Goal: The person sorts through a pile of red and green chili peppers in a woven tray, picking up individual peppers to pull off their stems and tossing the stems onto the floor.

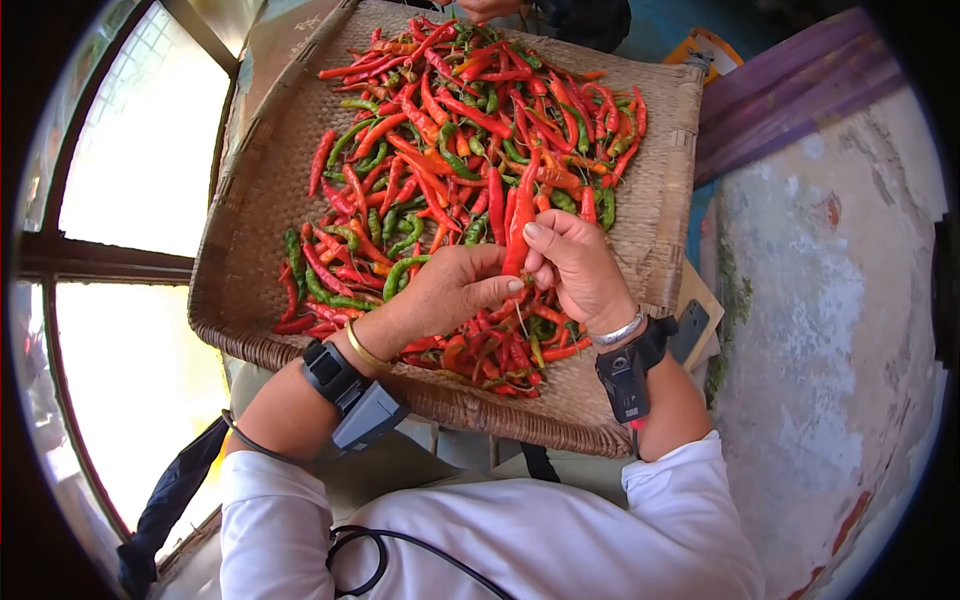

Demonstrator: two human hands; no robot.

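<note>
A large red chili pepper (522, 215) is held above the pile, its tip pointing away from me. My left hand (455, 285) is closed at its lower, stem end, thumb against fingers. The fingers of my right hand (578, 262) pinch the pepper's side from the right. Beneath both hands, a heap of red and green chili peppers (430, 150) spreads over a woven basket tray (655, 215). Part of the heap is hidden by my hands.
At the tray's far edge another person's hand (488, 8) shows in part. A phone (690, 326) lies on a board at the right. Bright window panes (140, 130) stand on the left, and a purple cloth (790, 90) hangs at upper right.
</note>
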